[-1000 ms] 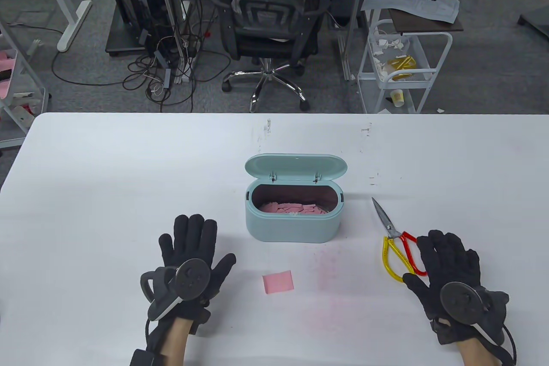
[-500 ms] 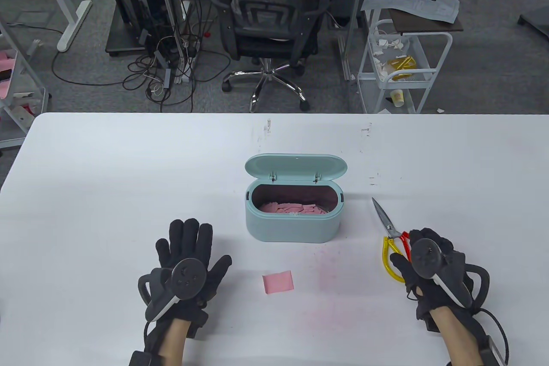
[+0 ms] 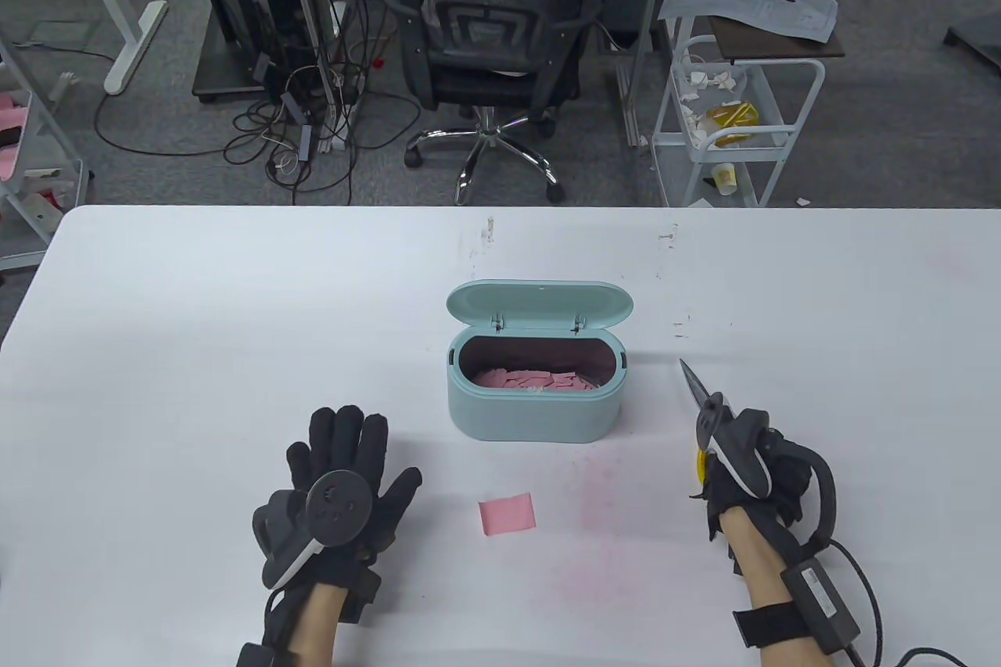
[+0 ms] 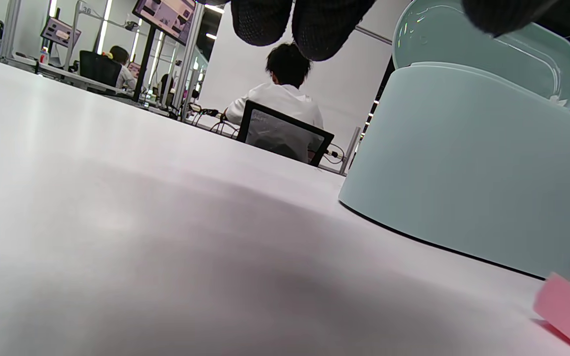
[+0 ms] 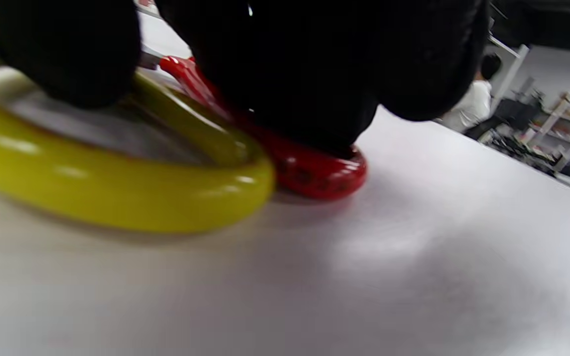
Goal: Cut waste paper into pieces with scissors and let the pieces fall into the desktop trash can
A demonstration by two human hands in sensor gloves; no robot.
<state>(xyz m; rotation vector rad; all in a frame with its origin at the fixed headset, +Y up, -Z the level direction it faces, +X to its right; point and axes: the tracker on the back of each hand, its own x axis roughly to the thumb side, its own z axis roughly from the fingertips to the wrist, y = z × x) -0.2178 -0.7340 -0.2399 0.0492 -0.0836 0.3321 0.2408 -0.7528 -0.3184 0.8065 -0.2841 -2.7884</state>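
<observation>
The scissors (image 3: 693, 387) lie right of the trash can, blades pointing away from me. My right hand (image 3: 743, 460) is turned on its side and grips their handles. In the right wrist view its fingers (image 5: 290, 74) sit in the red loop (image 5: 314, 175) and against the yellow loop (image 5: 117, 198), both still on the table. A pink paper square (image 3: 508, 514) lies flat in front of the mint trash can (image 3: 536, 413), whose lid (image 3: 539, 303) stands open over pink scraps. My left hand (image 3: 344, 456) rests flat and open on the table, left of the paper (image 4: 569, 311).
The white table (image 3: 195, 323) stretches wide around the can (image 4: 463, 188). Beyond its far edge stand an office chair (image 3: 489, 34) and a white trolley (image 3: 735, 112). A cable trails from my right wrist at the bottom right.
My right hand has rolled from flat over the handles onto its side and curled into the scissor loops. The left hand and the paper have stayed nearly still.
</observation>
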